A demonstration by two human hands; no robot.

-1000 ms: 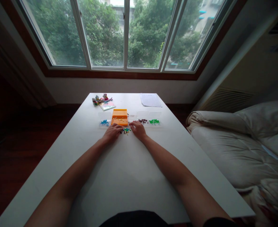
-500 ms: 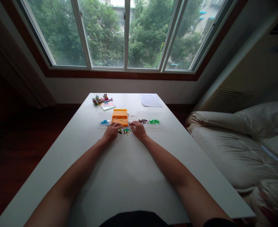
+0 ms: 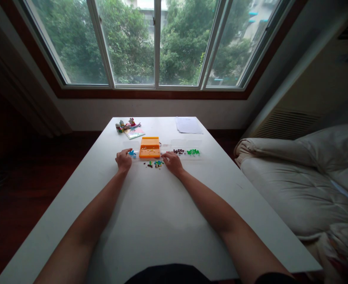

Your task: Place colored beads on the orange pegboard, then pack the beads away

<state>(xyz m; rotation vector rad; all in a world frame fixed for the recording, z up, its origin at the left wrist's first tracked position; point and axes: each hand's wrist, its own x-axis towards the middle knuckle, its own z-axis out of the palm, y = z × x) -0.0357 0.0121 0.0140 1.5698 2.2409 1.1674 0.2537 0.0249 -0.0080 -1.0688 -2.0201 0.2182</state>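
Observation:
My left hand point(image 3: 123, 159) is at the left clear box, its fingertips over the small blue pieces point(image 3: 132, 153). The fingers are curled together; whether a piece is between them is too small to see. Just right of an open orange case point(image 3: 149, 152), my right hand point(image 3: 172, 162) rests with thumb and fingers drawn together at the tips. What it pinches is hidden. Small yellowish pieces lie in the orange case. A loose mix of small coloured pieces point(image 3: 158, 163) is spread on the table in front of it.
Right of my right hand are dark brown pieces point(image 3: 179, 151) and green pieces point(image 3: 193, 152) in clear boxes. Small colourful figures point(image 3: 128, 125) and a pale card point(image 3: 135, 133) lie at the white table's back left, a paper sheet point(image 3: 189, 125) at the back right. A sofa point(image 3: 298, 185) stands to the right.
My left hand has moved left from the front of the orange case to the blue pieces, uncovering loose pieces on the table. My right hand has stayed in place.

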